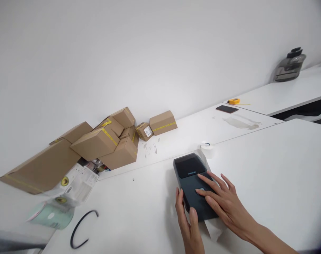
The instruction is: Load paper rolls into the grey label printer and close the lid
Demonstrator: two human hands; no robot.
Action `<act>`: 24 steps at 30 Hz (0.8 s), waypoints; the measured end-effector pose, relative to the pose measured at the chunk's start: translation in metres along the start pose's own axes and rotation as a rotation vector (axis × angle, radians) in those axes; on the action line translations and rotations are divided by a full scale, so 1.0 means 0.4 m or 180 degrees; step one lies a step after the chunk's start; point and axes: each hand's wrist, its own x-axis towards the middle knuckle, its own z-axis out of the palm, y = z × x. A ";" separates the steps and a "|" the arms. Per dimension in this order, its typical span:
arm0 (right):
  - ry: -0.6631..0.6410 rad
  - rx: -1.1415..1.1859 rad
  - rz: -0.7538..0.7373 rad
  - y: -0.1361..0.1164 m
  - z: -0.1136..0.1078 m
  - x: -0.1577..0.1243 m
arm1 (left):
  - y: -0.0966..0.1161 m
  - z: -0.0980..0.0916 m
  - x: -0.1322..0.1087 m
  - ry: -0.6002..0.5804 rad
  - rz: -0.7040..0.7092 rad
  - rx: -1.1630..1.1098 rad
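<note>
White table [271,169], device [188,184] under right grip [226,203]

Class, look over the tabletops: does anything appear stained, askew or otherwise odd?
Yes. A greyish smear beside the dark phone stands out against the white table, and the piled cardboard boxes sit tilted at mismatched angles.

Standing here I've got boxes [97,143] piled left by the wall [150,53], phone [227,109] next to a tape measure [234,101] off right, roll [208,152] right behind the device [189,185].
</note>
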 end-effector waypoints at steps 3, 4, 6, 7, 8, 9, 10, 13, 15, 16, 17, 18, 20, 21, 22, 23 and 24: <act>-0.0245 0.0665 0.0422 0.010 -0.011 -0.007 | 0.009 0.011 0.001 0.0052 0.0002 -0.0009; -0.0233 0.0933 0.0617 0.016 -0.015 -0.011 | 0.015 0.015 -0.001 0.0109 -0.0003 -0.0047; -0.0065 0.1422 0.1074 0.026 -0.022 -0.020 | 0.032 0.022 -0.005 0.0244 -0.0051 -0.0142; 0.0021 0.1620 0.1301 0.030 -0.026 -0.023 | 0.043 0.023 -0.007 0.0291 -0.0099 -0.0191; 0.0073 0.1788 0.1493 0.031 -0.030 -0.024 | 0.055 0.023 -0.007 0.0314 -0.0142 -0.0235; 0.0092 0.1926 0.1637 0.030 -0.035 -0.021 | 0.068 0.022 -0.005 0.0304 -0.0167 -0.0272; 0.0082 0.2037 0.1722 0.027 -0.040 -0.015 | 0.082 0.020 0.001 0.0282 -0.0160 -0.0299; 0.0074 0.2186 0.1626 0.012 -0.058 0.033 | 0.122 0.009 0.041 0.0198 0.0085 -0.0316; 0.0204 0.2127 0.1357 0.008 -0.066 0.089 | 0.142 0.002 0.089 0.0214 0.0358 -0.0294; 0.0306 0.2072 0.1197 0.010 -0.067 0.123 | 0.147 0.000 0.117 0.0261 0.0476 -0.0271; 0.0411 0.2016 0.1044 0.014 -0.068 0.160 | 0.149 -0.001 0.147 0.0362 0.0549 -0.0241; 0.0514 0.1967 0.0910 0.020 -0.067 0.199 | 0.147 0.000 0.178 0.0477 0.0555 -0.0175; 0.0711 0.1881 0.0714 0.037 -0.063 0.279 | 0.132 0.006 0.237 0.0511 0.0411 0.0081; 0.0795 0.1826 0.0659 0.047 -0.060 0.319 | 0.120 0.011 0.262 0.0401 0.0281 0.0313; 0.0856 0.1762 0.0643 0.057 -0.057 0.357 | 0.108 0.017 0.284 0.0324 0.0178 0.0430; 0.0889 0.1700 0.0660 0.067 -0.055 0.394 | 0.096 0.023 0.300 0.0258 0.0106 0.0517; 0.0896 0.1648 0.0705 0.075 -0.053 0.428 | 0.085 0.030 0.312 0.0198 0.0063 0.0579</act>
